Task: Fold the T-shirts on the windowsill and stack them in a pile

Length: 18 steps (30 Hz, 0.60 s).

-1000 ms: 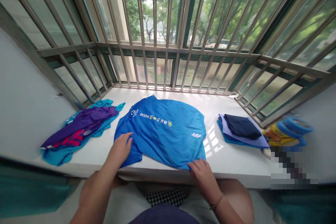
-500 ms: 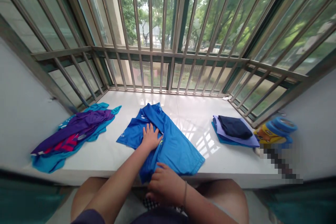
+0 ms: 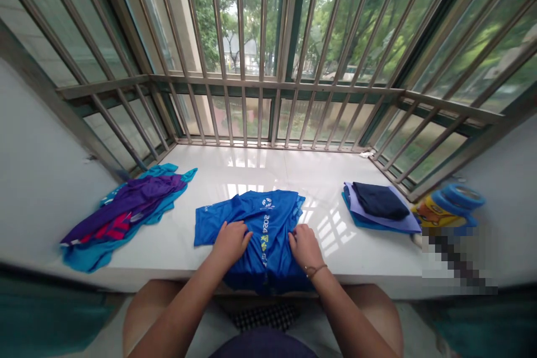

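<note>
A blue T-shirt (image 3: pixel 272 235) lies on the white ledge, its printed side up with "2024" and a white emblem showing. One sleeve stretches out to the left, and the lower end hangs over the ledge's front edge. My left hand (image 3: pixel 230 241) is on the left part of the shirt, fingers bent and closed on the cloth. At the shirt's right edge, my right hand (image 3: pixel 305 245) pinches the fabric between thumb and fingers. The fingertips of both hands are partly hidden.
A loose heap of purple and turquoise clothes (image 3: pixel 126 218) lies left on the ledge (image 3: pixel 319 170). To the right sit a folded stack of clothes (image 3: pixel 380 201) and a blue and yellow bottle (image 3: pixel 448 207). Metal bars (image 3: pixel 260 89) enclose the ledge along the window.
The T-shirt went from a crosswise bunch to lying flatter with its print visible. My right hand moved up and right onto its edge; my left hand moved slightly down and left.
</note>
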Tool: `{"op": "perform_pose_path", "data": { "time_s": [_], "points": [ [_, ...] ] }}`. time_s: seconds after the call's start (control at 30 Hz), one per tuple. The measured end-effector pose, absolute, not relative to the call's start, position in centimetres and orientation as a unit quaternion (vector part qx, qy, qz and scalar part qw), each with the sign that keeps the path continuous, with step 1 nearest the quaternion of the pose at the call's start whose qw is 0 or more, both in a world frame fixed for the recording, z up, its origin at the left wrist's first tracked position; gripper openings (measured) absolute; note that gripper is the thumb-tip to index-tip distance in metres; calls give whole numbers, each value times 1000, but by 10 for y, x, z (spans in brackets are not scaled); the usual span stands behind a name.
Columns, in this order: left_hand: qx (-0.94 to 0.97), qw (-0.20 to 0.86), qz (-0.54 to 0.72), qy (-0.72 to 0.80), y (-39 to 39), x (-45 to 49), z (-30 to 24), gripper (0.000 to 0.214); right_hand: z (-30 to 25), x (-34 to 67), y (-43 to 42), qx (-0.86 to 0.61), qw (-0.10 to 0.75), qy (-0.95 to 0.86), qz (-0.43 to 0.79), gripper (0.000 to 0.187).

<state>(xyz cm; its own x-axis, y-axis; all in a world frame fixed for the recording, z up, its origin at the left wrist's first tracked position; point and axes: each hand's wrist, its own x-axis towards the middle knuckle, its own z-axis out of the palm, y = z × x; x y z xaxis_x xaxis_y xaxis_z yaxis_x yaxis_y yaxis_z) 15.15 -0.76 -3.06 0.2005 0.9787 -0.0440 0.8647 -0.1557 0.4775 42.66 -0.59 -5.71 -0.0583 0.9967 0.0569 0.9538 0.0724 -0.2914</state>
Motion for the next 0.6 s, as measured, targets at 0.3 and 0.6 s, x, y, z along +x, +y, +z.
{"op": "perform_pose_path", "data": {
  "time_s": [0.3,0.6],
  "points": [
    [340,680,381,526,-10,214,-1,62,-33,345,-83,-350,290,-876,160,28],
    [430,690,370,450,-65,194,42,57,-45,434,-90,-450,452,-743,203,40]
  ]
}}
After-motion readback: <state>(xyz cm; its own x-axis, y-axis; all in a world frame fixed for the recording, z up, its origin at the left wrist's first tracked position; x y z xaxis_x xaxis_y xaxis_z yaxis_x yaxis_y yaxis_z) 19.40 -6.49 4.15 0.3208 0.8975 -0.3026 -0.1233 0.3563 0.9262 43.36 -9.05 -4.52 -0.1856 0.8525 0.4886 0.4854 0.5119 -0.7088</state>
